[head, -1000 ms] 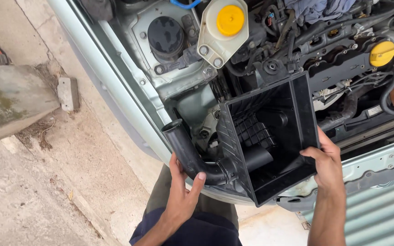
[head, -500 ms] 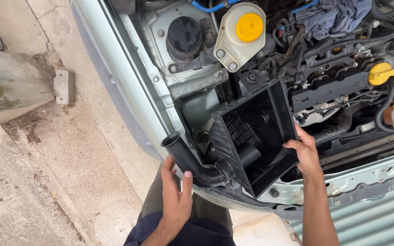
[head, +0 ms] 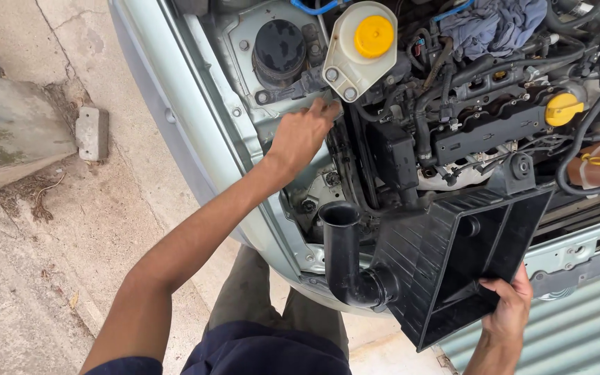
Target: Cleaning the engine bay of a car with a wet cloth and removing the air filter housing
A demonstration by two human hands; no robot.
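Observation:
A black plastic air-filter housing (head: 453, 257) with an open box mouth and a curved intake tube (head: 345, 257) hangs over the front edge of a car's engine bay. My right hand (head: 508, 309) grips the housing's lower right rim and carries it alone. My left hand (head: 303, 135) reaches into the bay, fingers resting on the metal just below a white fluid reservoir with a yellow cap (head: 362, 48). It holds nothing.
The engine (head: 480, 118) fills the upper right, with a yellow oil cap (head: 564, 109), hoses and a blue rag (head: 494, 24). The pale green body edge (head: 196, 118) runs diagonally. Concrete ground and a small block (head: 92, 132) lie at the left.
My left hand let go of the intake tube and reached up into the engine bay. The housing swung out to the right, now held by my right hand only.

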